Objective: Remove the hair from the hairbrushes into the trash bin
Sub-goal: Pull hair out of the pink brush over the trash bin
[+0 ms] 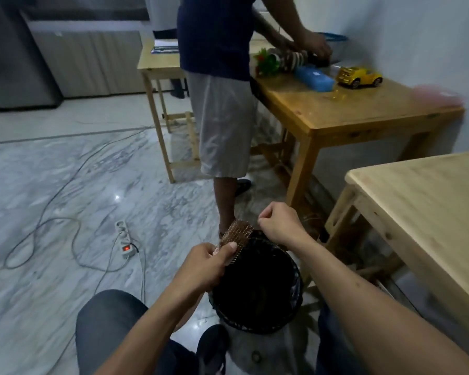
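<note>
My left hand (207, 262) grips a brown hairbrush (235, 235) by its lower part, bristles facing right, held over the left rim of the black trash bin (290, 312). The bin is lined with a dark bag and stands on the floor between my knees. My right hand (278, 222) hovers above the bin's far rim, just right of the brush head, with fingers pinched together; whether strands of hair are between them is too fine to tell.
A person in grey shorts (222, 125) stands close behind the bin at a wooden table (363, 112) with a yellow toy car (359, 76) and blue box (313, 78). A second wooden table (431, 207) is at my right. A power strip (125, 240) and cables lie on the marble floor at left.
</note>
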